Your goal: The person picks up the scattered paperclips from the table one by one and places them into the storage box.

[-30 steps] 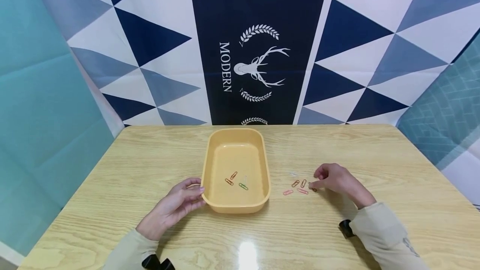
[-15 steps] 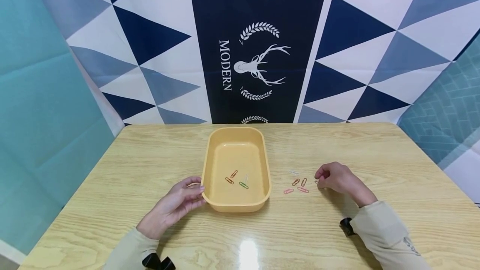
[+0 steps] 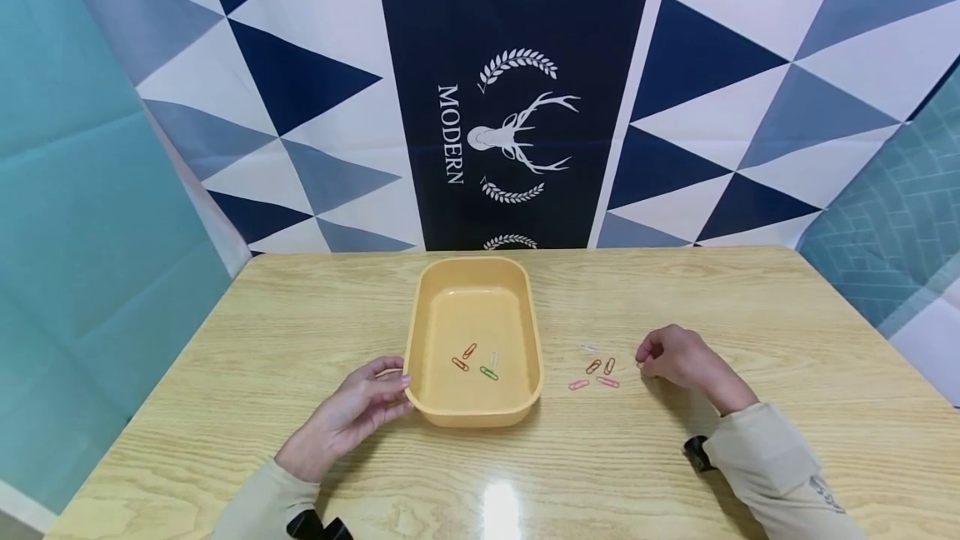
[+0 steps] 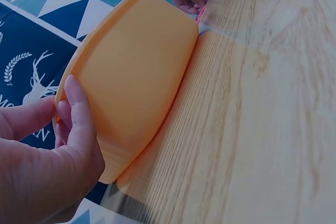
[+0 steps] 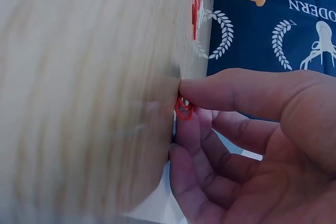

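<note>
Pinching the left rim of the tray (image 3: 474,418), towards its near end, with the left hand (image 3: 348,417), closed to the thickness of the thin wall, at the end of a forearm slanting up from the lower left; reaching in from the lower right with the right hand (image 3: 671,357), bent down to the worktop (image 3: 600,473); gripping a red paper clip (image 5: 184,109) between thumb and fingertip, nearly closed, with the lower fingers loosely bent; just by the worktop surface with that clip, well apart from the tray; separated from the tray by a white clip (image 3: 590,347), two brownish-red clips (image 3: 594,367) and two pink clips (image 3: 608,382), lying loose; holding inside the tray, behind raised walls, two orange-red clips (image 3: 461,364), a green clip (image 3: 489,373) and a pale clip (image 3: 493,359); clad in beige sleeves (image 3: 776,473), with black devices (image 3: 697,453) near the cuffs; bounded beyond the worktop by a patterned cloth (image 3: 555,15), and at the left by teal cloth (image 3: 97,190).
</note>
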A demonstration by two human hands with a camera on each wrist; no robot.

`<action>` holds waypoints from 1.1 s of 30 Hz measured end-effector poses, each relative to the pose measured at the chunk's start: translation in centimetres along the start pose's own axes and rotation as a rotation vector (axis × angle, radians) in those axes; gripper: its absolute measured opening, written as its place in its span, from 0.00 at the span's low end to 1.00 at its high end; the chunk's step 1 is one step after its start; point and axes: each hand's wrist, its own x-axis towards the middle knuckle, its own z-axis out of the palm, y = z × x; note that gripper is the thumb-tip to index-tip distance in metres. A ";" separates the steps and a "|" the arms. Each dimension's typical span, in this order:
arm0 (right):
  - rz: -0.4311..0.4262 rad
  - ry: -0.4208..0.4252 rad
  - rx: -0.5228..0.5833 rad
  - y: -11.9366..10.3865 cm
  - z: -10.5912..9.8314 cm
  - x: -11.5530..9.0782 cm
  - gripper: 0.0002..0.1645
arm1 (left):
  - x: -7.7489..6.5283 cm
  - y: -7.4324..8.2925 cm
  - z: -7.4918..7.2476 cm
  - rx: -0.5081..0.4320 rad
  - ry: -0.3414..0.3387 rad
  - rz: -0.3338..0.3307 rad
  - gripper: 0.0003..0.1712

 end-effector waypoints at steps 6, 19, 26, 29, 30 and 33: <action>-0.026 0.022 -0.027 0.3 -0.2 -0.1 0.04 | 0.0 0.0 0.0 -0.011 -0.004 0.009 0.21; 0.012 -0.005 0.121 0.6 -0.4 -0.1 0.03 | 0.2 -0.1 0.1 -0.019 -0.003 0.009 0.19; 0.044 -0.040 0.295 0.2 -0.8 0.0 0.08 | 0.2 -0.1 -0.1 -0.016 -0.014 0.016 0.19; 0.057 -0.069 0.396 -0.4 -1.3 0.1 0.13 | 0.1 -0.2 -0.1 -0.020 -0.009 0.012 0.20; 0.058 -0.082 0.429 -0.6 -1.4 0.1 0.14 | 0.1 -0.2 -0.1 -0.022 -0.008 0.011 0.20; 0.042 -0.110 0.507 -1.1 -1.8 0.2 0.18 | 0.1 -0.2 0.0 -0.022 -0.009 0.008 0.20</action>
